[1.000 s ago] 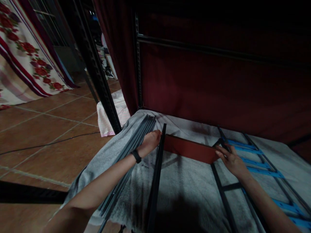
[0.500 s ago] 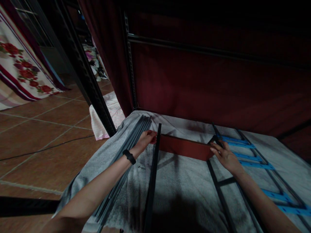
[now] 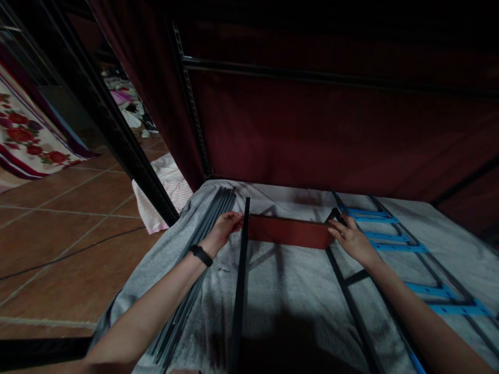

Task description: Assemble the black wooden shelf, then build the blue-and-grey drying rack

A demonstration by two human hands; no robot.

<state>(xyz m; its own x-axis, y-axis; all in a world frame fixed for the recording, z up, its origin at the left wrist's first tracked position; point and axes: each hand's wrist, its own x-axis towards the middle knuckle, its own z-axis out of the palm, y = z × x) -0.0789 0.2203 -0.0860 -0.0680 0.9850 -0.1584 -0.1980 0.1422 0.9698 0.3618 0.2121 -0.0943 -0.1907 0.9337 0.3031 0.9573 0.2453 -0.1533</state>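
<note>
Had the red-brown board [image 3: 288, 231] standing on its long edge between the left black bar [image 3: 241, 259] and the right black bar [image 3: 349, 298], near their far ends. Gripped the right end of the board in the fingers of the right hand [image 3: 353, 244], close to a dark piece at the corner. Had the left hand [image 3: 228, 226] at the outer side of the left bar, with fingers bent; could not tell about a pinch on anything small there. Seemed done with lining up the board, but not yet with letting go. Could not see any sure sign of the board's ends being joined to the bars. Saw a bundle of gray rods [image 3: 214, 210] under the left arm, a tiny screw-like thing [image 3: 223, 269] beside it, and blue strips [image 3: 401, 248] across more dark bars at the right. Rested all this on a soft gray cloth [image 3: 460, 239], a bit wrinkled. Saw a dark red curtain [image 3: 273, 135] behind, a big black post [image 3: 117, 130] at the left, and past it brown floor tiles [image 3: 70, 285], a thin black cord [image 3: 78, 252], a striped cloth [image 3: 146, 200] and a flowery cloth [image 3: 23, 135], all in dim light.
</note>
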